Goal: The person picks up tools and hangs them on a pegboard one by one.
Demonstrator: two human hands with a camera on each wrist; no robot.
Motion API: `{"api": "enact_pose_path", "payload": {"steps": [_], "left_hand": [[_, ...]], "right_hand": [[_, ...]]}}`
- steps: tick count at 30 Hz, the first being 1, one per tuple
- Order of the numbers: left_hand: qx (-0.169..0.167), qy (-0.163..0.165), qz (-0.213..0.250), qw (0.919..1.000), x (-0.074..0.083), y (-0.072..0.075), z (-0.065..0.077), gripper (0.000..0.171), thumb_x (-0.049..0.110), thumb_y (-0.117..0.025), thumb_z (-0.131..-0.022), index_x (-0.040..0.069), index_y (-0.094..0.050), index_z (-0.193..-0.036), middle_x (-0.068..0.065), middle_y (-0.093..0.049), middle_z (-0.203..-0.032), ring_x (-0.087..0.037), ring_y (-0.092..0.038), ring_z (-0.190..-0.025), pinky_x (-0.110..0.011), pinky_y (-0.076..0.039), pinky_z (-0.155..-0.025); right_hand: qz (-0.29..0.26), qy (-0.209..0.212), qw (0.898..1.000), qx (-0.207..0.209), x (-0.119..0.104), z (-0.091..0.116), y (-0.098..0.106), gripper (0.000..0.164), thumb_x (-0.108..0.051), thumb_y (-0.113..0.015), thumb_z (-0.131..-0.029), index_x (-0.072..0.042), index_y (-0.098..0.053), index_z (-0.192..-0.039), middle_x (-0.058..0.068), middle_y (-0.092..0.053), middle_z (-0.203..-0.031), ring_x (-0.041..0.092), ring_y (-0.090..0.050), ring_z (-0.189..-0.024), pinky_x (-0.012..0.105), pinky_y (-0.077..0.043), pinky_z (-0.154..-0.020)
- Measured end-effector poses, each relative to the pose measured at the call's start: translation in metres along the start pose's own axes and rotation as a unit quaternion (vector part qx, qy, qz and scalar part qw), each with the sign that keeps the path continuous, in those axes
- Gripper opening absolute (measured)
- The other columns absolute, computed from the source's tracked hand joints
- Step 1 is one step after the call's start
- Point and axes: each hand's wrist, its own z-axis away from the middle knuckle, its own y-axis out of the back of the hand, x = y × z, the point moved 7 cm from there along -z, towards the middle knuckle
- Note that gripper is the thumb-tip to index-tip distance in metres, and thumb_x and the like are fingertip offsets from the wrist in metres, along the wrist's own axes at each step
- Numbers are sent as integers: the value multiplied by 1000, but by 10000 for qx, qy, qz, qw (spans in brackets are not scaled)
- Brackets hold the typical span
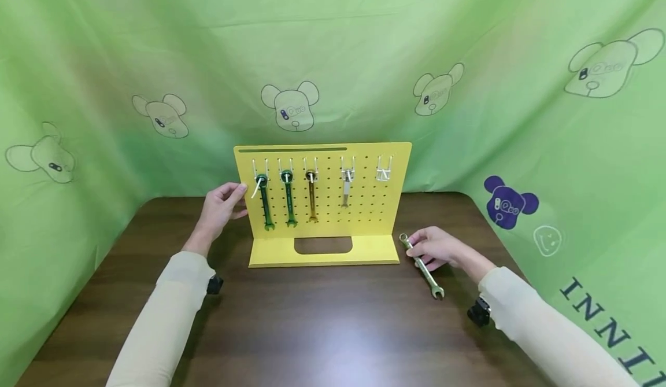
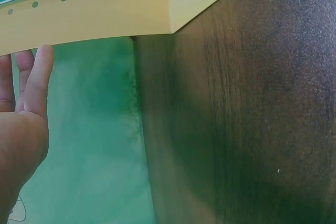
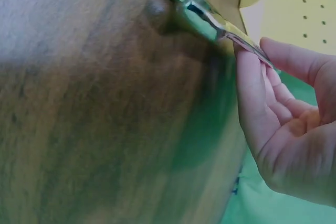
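A silver combination wrench [image 1: 429,277] is pinched between the thumb and fingers of my right hand [image 1: 436,247], just off the board's lower right corner. The wrench slants, its ring end up by the fingers and its open end toward me. My left hand [image 1: 215,210] holds the left edge of a yellow pegboard [image 1: 359,248], thumb at the front edge and other fingers partly hidden behind it. On hooks hang a dark green wrench [image 1: 266,205], a second green wrench [image 1: 289,202], a bronze wrench [image 1: 312,199] and a short silver wrench [image 1: 346,190].
At the board's upper right, a white hook [image 1: 383,173] carries no wrench. The board stands on a dark brown wooden table [image 1: 312,317]. A green curtain [image 1: 354,40] with printed bear heads surrounds the table's back and sides.
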Motion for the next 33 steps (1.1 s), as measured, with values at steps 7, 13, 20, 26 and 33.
{"api": "enact_pose_path", "payload": {"steps": [7, 13, 20, 26, 33], "left_hand": [[-47, 39, 38, 10000, 1, 3, -2, 37, 40, -66, -99, 6, -67, -112, -4, -62, -100, -16, -62, -90, -34, -63, -79], [18, 196, 171, 9997, 1, 5, -2, 32, 30, -64, -102, 1, -66, -112, -6, -62, -98, -18, -61, -89, -38, -63, -81], [-35, 289, 301, 9991, -5, 0, 0, 28, 30, -64, -102, 4, -67, -110, -5, -62, -99, -18, -62, -90, -40, -62, -83], [34, 182, 226, 9996, -7, 1, 2, 26, 39, -68, -98, 13, -69, -104, -2, -63, -97, -16, -62, -88, -33, -63, -77], [41, 146, 35, 9999, -4, 4, -1, 34, 40, -66, -99, 7, -68, -110, -3, -62, -98, -16, -61, -88, -34, -63, -78]], "right_hand": [[-392, 377, 9981, -300, -26, 5, 0, 46, -12, -69, -97, 6, -48, -134, 21, -71, -108, 29, -68, -82, 46, -63, -69], [-919, 743, 9922, -385, -56, 10, 3, 38, -13, -71, -97, 3, -56, -127, 15, -74, -106, 29, -71, -90, 59, -59, -85], [-1203, 1051, 9856, -557, -81, 23, -1, 32, -10, -71, -97, 1, -58, -124, 11, -74, -105, 25, -71, -90, 60, -58, -85], [-1193, 1535, 9799, -441, -107, 29, -2, 41, -10, -72, -95, 3, -57, -131, 9, -73, -108, 33, -69, -102, 56, -59, -87], [-1586, 1834, 9701, 64, -131, 26, 9, 54, -10, -73, -95, 12, -49, -139, 6, -73, -109, 27, -70, -103, 46, -61, -86]]}}
